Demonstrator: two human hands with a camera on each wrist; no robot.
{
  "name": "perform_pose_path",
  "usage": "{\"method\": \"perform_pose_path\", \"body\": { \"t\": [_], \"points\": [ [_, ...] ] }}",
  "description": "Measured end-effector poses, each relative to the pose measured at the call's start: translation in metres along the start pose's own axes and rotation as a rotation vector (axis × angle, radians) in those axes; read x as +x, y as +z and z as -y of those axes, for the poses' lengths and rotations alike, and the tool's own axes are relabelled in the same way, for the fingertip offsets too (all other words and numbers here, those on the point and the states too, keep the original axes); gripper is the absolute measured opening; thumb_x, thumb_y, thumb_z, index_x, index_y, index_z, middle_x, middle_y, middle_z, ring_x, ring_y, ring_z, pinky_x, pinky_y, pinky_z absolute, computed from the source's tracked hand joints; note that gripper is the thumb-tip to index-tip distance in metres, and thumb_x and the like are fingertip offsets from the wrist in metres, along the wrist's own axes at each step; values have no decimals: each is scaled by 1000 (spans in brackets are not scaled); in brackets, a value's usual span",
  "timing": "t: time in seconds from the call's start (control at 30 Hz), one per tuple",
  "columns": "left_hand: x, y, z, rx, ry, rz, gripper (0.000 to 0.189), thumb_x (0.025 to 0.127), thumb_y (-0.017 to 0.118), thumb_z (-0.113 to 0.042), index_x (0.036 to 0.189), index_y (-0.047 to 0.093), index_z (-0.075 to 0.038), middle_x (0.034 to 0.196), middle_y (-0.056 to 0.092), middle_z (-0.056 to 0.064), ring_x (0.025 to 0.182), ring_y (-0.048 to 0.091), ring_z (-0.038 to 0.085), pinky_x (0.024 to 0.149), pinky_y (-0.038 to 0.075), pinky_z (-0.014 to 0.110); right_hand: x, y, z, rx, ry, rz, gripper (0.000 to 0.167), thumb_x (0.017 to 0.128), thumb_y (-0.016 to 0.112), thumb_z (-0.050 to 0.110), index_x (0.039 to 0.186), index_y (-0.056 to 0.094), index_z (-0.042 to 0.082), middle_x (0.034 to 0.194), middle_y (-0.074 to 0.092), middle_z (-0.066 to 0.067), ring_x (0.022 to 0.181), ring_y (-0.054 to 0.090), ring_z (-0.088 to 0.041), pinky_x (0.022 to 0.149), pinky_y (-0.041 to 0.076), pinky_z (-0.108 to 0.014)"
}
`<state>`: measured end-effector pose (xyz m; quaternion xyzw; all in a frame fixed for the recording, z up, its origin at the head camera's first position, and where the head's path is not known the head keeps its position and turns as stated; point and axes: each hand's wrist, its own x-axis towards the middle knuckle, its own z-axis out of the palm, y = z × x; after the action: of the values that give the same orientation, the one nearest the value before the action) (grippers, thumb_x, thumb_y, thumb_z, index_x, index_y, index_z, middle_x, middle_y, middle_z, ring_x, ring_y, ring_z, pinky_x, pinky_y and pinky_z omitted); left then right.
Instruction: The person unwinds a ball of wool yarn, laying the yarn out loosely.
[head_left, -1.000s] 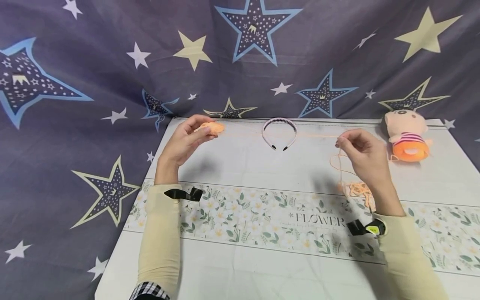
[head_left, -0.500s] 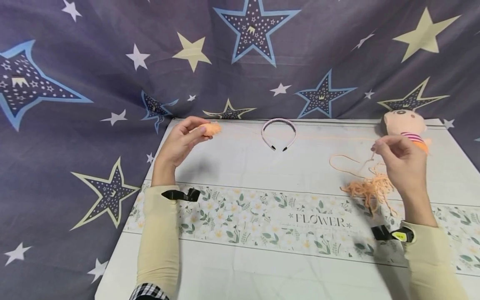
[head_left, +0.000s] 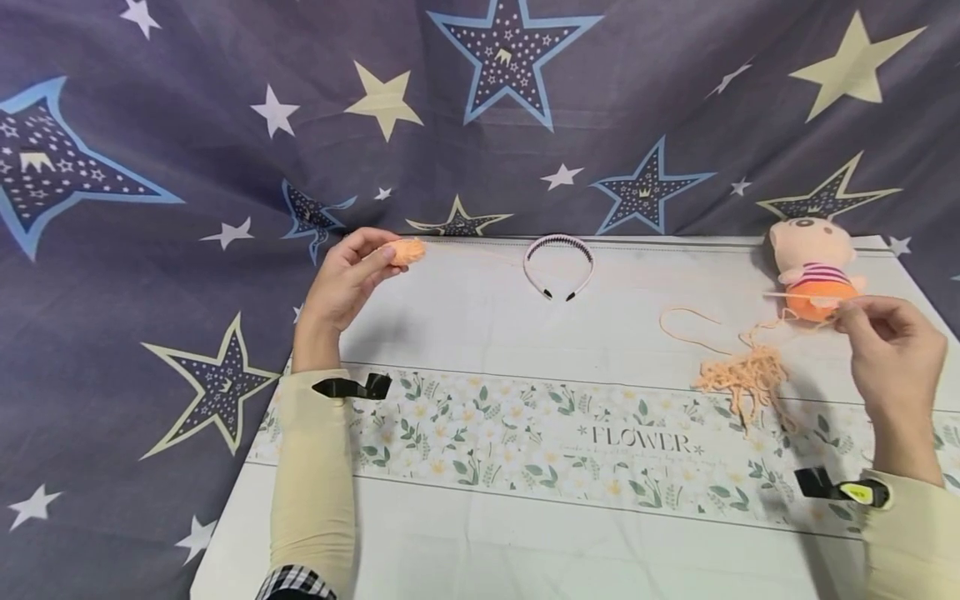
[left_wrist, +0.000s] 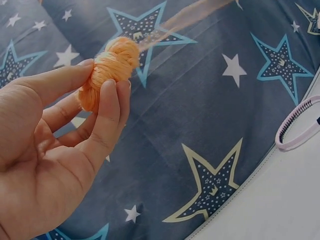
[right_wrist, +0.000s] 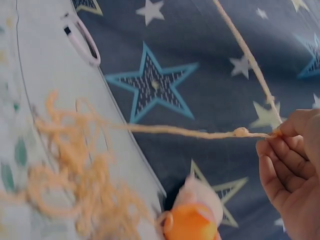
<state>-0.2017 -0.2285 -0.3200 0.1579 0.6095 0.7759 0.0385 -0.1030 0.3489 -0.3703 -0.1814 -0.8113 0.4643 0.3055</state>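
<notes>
My left hand (head_left: 341, 279) holds a small ball of orange yarn (left_wrist: 111, 72) between thumb and fingertips, raised above the table's back left. A strand runs from the ball toward the right, blurred in the left wrist view. At the far right, my right hand (head_left: 896, 350) pinches the yarn strand (right_wrist: 250, 57) between thumb and fingertips. From that pinch, another length with a small knot (right_wrist: 241, 132) leads to a loose heap of orange yarn (head_left: 746, 379) on the table. The heap lies in front of the plush toy, left of my right hand.
A pink headband (head_left: 558, 242) with dark inner teeth lies at the table's back middle. The plush toy (head_left: 813, 258), in orange bottoms and a striped top, sits at the back right. Behind the white table (head_left: 525, 542) hangs a dark star-patterned cloth (head_left: 487, 158).
My right hand has moved right and slightly toward me, drawing the strand along past the heap. My left hand has shifted a little left with the ball. The yarn heap has come into fuller view.
</notes>
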Motion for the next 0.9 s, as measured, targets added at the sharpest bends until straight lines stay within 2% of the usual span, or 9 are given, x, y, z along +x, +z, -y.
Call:
{"method": "perform_pose_path", "body": {
  "t": [0.2,0.47,0.53,0.6,0.67,0.73,0.8,0.9],
  "points": [
    [-1,-2,-4,-25,-5,-13,14,93,58,0,105,64,-3,104,63,8,89,63,17,78,55,22,5,-16,-23,35,85,-7,24,96,53,11,84,57,32,76,55,24,71,52,9,67,39,-3],
    [0,-1,-5,-27,-5,-24,13,93,59,-1,104,63,-4,102,63,8,86,63,17,76,55,22,8,-27,-47,105,73,-53,30,94,50,4,80,59,29,71,56,24,64,52,9,62,39,-2],
    [0,-1,-6,-27,1,-29,13,92,59,-1,104,64,-4,101,63,8,84,63,17,75,55,21,10,-29,-55,67,77,-68,30,95,49,6,80,58,30,72,55,25,65,51,11,65,39,-2],
    [0,-2,-6,-27,7,-30,13,92,60,-1,104,64,-4,99,64,8,84,63,17,75,55,21,11,-32,-62,27,114,-63,29,96,48,8,81,55,32,72,53,26,65,50,12,65,38,-2],
    [0,-1,-6,-24,12,-20,13,93,59,-1,104,64,-4,100,64,8,85,64,17,76,56,22,12,-35,-73,-17,184,-26,28,97,47,12,82,53,34,70,51,29,64,48,15,62,36,-1],
    [-1,0,-5,-19,8,-4,13,93,58,0,104,64,-4,102,64,8,86,64,17,77,55,22,10,-38,-77,-121,257,53,26,98,46,16,82,49,37,69,48,32,64,46,14,60,35,-4],
    [0,1,-5,-6,2,18,14,93,57,-1,105,64,-4,103,64,8,89,64,17,79,56,23,6,-39,-78,-198,292,134,25,98,46,18,83,48,38,65,45,35,63,44,13,56,35,-6],
    [1,5,-5,18,2,59,15,94,57,0,107,64,-4,104,64,8,92,64,18,82,56,25,0,-36,-71,-336,320,241,18,99,45,25,87,47,38,64,42,36,66,43,10,57,36,-14]
  ]
}}
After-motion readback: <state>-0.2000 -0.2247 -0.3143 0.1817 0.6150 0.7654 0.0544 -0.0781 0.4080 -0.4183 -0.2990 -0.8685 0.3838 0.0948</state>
